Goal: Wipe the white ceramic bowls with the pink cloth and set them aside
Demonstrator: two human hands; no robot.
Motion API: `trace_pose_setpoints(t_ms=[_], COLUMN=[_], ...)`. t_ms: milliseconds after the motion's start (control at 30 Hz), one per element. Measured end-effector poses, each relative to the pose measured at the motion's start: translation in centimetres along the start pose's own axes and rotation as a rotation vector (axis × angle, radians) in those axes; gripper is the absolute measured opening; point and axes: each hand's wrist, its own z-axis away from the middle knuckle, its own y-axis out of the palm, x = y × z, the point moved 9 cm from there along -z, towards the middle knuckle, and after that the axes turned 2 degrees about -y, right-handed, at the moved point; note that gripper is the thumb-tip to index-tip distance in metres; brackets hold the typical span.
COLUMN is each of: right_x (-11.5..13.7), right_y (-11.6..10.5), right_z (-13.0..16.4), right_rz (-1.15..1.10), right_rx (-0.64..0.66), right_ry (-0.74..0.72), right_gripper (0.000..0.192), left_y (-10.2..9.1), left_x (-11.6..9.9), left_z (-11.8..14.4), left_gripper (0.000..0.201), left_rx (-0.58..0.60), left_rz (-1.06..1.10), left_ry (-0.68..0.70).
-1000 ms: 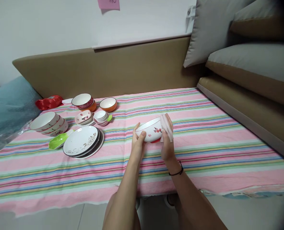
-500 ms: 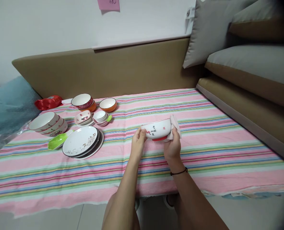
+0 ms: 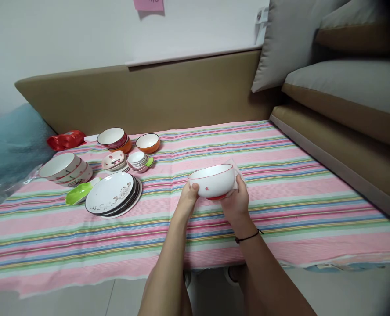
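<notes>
A white bowl [image 3: 211, 182] with a red rim line, a small red mark and a red foot is held up over the striped cloth. My left hand [image 3: 189, 196] grips its left side, thumb on the outer wall. On the right side, my right hand [image 3: 237, 197] is closed around a pale tissue-like cloth [image 3: 237, 171], pressing it against the bowl's wall. Part of that cloth sticks out behind the fingers; the rest is hidden by the hand and bowl.
At left are stacked plates [image 3: 111, 193], large white bowls [image 3: 65, 169], a green dish [image 3: 79, 193], small dishes [image 3: 137, 160], a patterned dish [image 3: 113, 160], a red-and-white bowl [image 3: 112, 138] and an orange bowl [image 3: 148, 143]. Cushions [image 3: 343, 87] are piled at right.
The bowl has turned in my hands: the lettering has rotated out of sight, and a small red mark and more of the inside now show. The cloth is less visible.
</notes>
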Motion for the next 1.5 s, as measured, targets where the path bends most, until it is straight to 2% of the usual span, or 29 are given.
trace_pose_setpoints(t_ms=[100,167,300,367,433,500,600,667,700,767,833,867,967,1167,1300,1367,1433,1500], right_x=[0.4,0.2,0.0,0.0,-0.1,-0.3,-0.6,-0.9,-1.0,-1.5,-1.7,-1.7,-1.4,-1.4,-2.1,-2.6,-3.0,-3.2], right_y=[0.0,0.1,1.1,1.3,1.0,0.7,0.4,0.3,0.2,-0.1,-0.5,-0.5,0.0,-0.6,-2.0,-2.1,-2.1,-2.2], right_z=[0.0,0.0,0.3,0.4,0.3,0.2,0.2,0.2,0.2,0.1,0.1,0.0,0.1,-0.2,-0.7,-0.8,-0.9,-1.1], right_rz=[0.021,0.086,0.218,0.213,0.150,0.071,0.001,-0.016,-0.016,-0.012,-0.007,-0.001,0.047,0.078,0.115,0.117,0.091,0.046], right_rx=[-0.004,0.005,0.082,0.097,0.074,0.037,-0.012,-0.026,-0.030,-0.046,-0.066,-0.061,-0.011,-0.032,-0.039,-0.006,0.030,0.043], right_ry=[-0.077,-0.107,-0.212,-0.224,-0.164,-0.054,0.103,0.146,0.158,0.172,0.148,0.125,0.070,0.086,0.212,0.274,0.313,0.309], right_gripper=[0.040,0.042,0.047,0.048,0.045,0.043,0.041,0.039,0.039,0.039,0.039,0.039,0.039,0.037,0.035,0.034,0.034,0.034], left_y=[-2.6,-3.2,-1.8,-1.6,-1.4,-1.1,-0.6,-0.9,-1.3,-2.7,-3.7,-3.7,-2.4,-0.9,0.0,0.3,-0.2,-1.3], left_x=[-0.1,-0.3,-0.2,-0.7,-1.5,-2.0,-1.6,-1.0,-0.8,-0.9,-1.5,-1.9,-2.4,-3.4,-3.0,-2.4,-2.2,-2.6], left_z=[0.0,0.0,-0.2,0.1,0.4,0.5,0.3,0.0,-0.2,-0.3,-0.2,-0.1,0.1,0.7,0.8,0.7,0.4,0.1], left_gripper=[0.070,0.058,0.060,0.066,0.067,0.068,0.073,0.078,0.080,0.082,0.075,0.068,0.059,0.080,0.091,0.094,0.097,0.096], left_rx=[-0.257,-0.326,-0.213,-0.212,-0.197,-0.121,0.014,0.028,-0.010,-0.168,-0.323,-0.353,-0.297,-0.152,0.098,0.173,0.136,-0.003], left_rz=[-0.093,-0.155,-0.173,-0.215,-0.260,-0.259,-0.193,-0.164,-0.165,-0.211,-0.294,-0.333,-0.433,-0.599,-0.461,-0.374,-0.328,-0.329], left_ry=[0.041,0.099,0.118,0.119,0.133,0.141,0.084,0.037,0.029,0.046,0.094,0.117,0.150,0.160,0.135,0.091,0.081,0.137])
